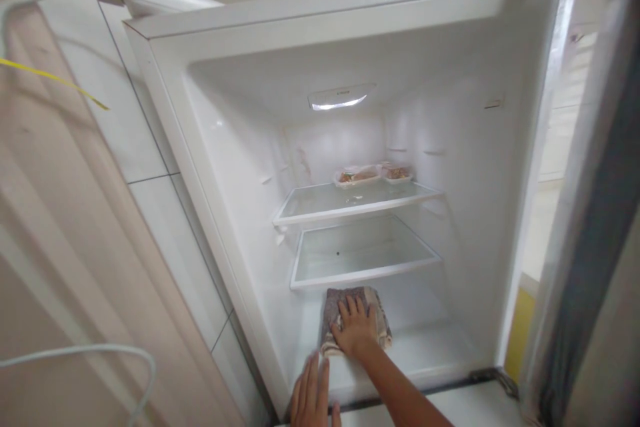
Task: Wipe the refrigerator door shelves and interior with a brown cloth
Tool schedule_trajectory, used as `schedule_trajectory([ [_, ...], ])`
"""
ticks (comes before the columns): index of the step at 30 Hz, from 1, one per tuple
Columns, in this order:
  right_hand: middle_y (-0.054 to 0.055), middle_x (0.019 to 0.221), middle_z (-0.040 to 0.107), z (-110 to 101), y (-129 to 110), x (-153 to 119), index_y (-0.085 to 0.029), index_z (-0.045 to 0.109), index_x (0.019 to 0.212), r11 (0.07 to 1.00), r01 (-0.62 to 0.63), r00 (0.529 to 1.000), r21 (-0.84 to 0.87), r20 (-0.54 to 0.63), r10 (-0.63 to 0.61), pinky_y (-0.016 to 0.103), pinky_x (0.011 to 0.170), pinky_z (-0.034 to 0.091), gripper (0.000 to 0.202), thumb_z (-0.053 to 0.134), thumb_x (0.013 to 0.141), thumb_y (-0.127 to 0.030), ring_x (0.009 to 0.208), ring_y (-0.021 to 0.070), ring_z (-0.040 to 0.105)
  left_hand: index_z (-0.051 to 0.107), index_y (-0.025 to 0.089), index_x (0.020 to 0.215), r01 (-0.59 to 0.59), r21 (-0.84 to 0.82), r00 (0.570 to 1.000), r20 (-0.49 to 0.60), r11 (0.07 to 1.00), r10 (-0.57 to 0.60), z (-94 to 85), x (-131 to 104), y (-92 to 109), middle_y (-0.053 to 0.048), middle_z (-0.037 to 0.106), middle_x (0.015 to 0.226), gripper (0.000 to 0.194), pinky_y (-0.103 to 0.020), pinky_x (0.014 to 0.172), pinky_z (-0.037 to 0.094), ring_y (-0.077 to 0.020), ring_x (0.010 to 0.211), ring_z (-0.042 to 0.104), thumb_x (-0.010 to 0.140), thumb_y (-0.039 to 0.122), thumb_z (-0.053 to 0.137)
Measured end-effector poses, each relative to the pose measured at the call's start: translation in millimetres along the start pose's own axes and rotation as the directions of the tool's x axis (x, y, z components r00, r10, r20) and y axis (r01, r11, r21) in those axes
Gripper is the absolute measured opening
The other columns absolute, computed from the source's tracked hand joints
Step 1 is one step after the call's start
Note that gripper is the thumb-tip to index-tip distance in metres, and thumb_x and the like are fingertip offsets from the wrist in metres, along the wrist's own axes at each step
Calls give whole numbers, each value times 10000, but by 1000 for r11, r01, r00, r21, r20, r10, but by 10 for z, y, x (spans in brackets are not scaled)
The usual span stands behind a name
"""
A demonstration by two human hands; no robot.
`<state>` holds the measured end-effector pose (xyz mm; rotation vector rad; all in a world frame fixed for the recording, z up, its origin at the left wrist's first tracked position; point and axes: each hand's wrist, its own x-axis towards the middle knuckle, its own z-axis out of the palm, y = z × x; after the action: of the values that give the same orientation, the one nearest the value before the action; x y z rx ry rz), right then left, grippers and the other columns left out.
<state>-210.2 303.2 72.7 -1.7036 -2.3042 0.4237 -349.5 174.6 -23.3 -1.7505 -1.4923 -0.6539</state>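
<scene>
One open refrigerator is being shown. Two glass shelves are being counted inside it, and two food trays at the far end of the upper shelf. One cloth and two hands, left hand and right hand, are being seen near.

A folded cloth is being pressed flat against the floor of an open fridge by the right hand, fingers spread. The fridge's front edge is being touched by the left hand. Two food trays are sitting on the upper shelf; a second glass shelf is lying below.
</scene>
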Motion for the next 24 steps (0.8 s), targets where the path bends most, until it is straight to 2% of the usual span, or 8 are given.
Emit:
schedule_trajectory([
  [6, 133, 1637, 356, -315, 866, -129, -220, 429, 1520, 977, -196, 974, -81, -129, 185, 632, 1203, 131, 650, 319, 959, -530, 1516, 345, 287, 485, 219, 1462, -28, -2, 999, -31, 1000, 28, -19, 51, 7, -110, 631, 1415, 652, -439, 1043, 455, -279, 1297, 567, 815, 207, 560],
  [9, 133, 1621, 388, -431, 1173, -237, -211, 472, 1495, 957, -272, 950, -102, -184, 251, 628, 1193, 170, 629, 344, 953, -502, 1493, 346, 330, 508, 212, 1437, -38, 9, 998, -54, 999, 39, 11, 66, 3, -122, 651, 1380, 635, -454, 1027, 462, -292, 1271, 580, 806, 217, 577],
  [11, 134, 1604, 416, -462, 1258, -326, -197, 499, 1477, 954, -283, 943, -104, -214, 256, 628, 1193, 179, 624, 350, 950, -495, 1479, 351, 354, 494, 206, 1444, -48, 21, 996, -72, 999, 50, 40, 88, 1, -136, 667, 1348, 655, -464, 1013, 471, -305, 1249, 593, 796, 227, 590],
  [14, 151, 1579, 449, -445, 1258, -488, -179, 523, 1461, 953, -281, 935, -110, -256, 246, 619, 1210, 164, 637, 335, 952, -514, 1469, 363, 375, 478, 187, 1447, -74, 50, 994, -72, 996, 77, 61, 168, -16, -151, 671, 1332, 683, -467, 1007, 470, -323, 1245, 593, 782, 267, 609],
  [19, 160, 1553, 481, -334, 1259, -770, -182, 491, 1489, 966, -230, 930, -120, -318, 182, 606, 1233, 161, 638, 342, 951, -492, 1457, 372, 400, 587, 183, 1334, -235, 117, 964, -96, 965, 246, 24, 354, -110, -108, 705, 1299, 567, -400, 987, 447, -276, 1208, 614, 801, 375, 624],
  [22, 157, 1548, 489, -297, 1339, -818, -197, 550, 1447, 973, -200, 931, -115, -331, 152, 591, 1244, 161, 633, 348, 947, -529, 1455, 373, 407, 595, 181, 1327, -249, 127, 955, -132, 960, 265, 33, 393, -154, -93, 728, 1263, 547, -379, 968, 445, -254, 1171, 634, 808, 352, 603],
  [24, 148, 1549, 489, -300, 1401, -762, -190, 568, 1429, 970, -219, 930, -105, -323, 175, 583, 1242, 178, 634, 346, 946, -535, 1454, 365, 410, 546, 181, 1390, -242, 120, 956, -139, 963, 257, 69, 374, -156, -86, 734, 1254, 602, -370, 949, 453, -243, 1147, 648, 811, 339, 589],
])
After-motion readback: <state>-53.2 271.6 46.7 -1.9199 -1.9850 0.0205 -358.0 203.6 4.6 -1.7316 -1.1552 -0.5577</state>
